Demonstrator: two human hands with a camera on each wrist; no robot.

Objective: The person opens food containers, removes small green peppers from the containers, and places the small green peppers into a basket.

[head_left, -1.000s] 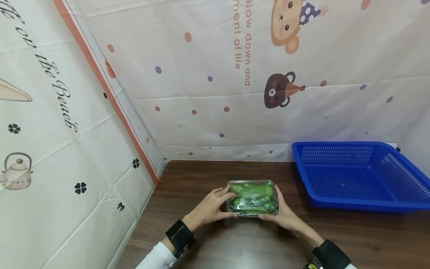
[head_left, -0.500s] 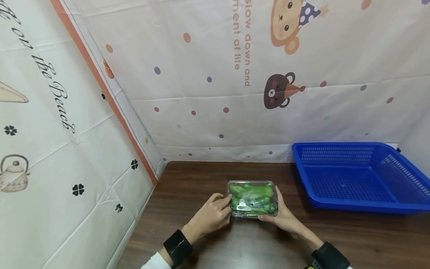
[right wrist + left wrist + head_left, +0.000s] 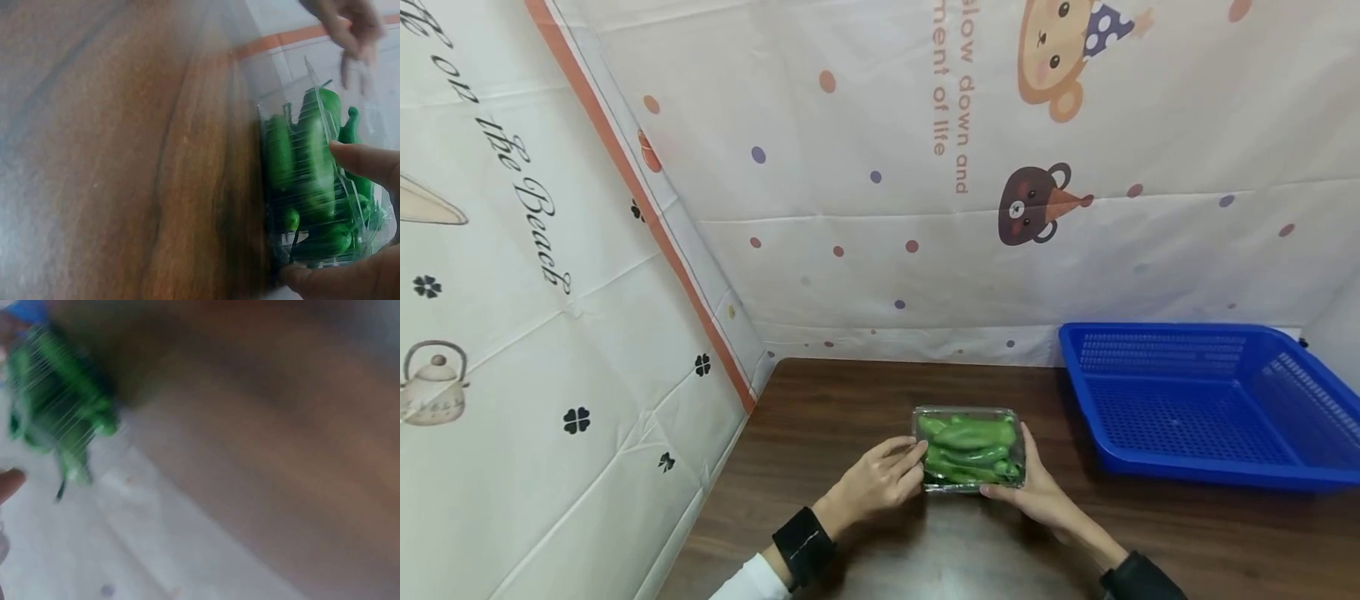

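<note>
A clear plastic box of green peppers (image 3: pixel 973 450) sits on the brown table in the head view. My right hand (image 3: pixel 1037 492) grips its right side, thumb at the near corner and fingers along the far side. In the right wrist view, the thumb (image 3: pixel 359 159) and a fingertip lie against the clear plastic. At the box's left edge is my left hand (image 3: pixel 880 477), its fingers loosely bent. The right wrist view shows the left hand (image 3: pixel 353 31) blurred and apart from the peppers. Whether the lid is fully closed cannot be told.
A blue perforated plastic basket (image 3: pixel 1202 408) stands on the table (image 3: pixel 827 400) to the right, near the back. Printed white cloth (image 3: pixel 850 275) hangs behind the table and along its left side. The left wrist view is badly blurred.
My left hand has come off its hold on the box's left side, its fingers drawn together by that edge. The right hand keeps its grip. The head view has shifted slightly.
</note>
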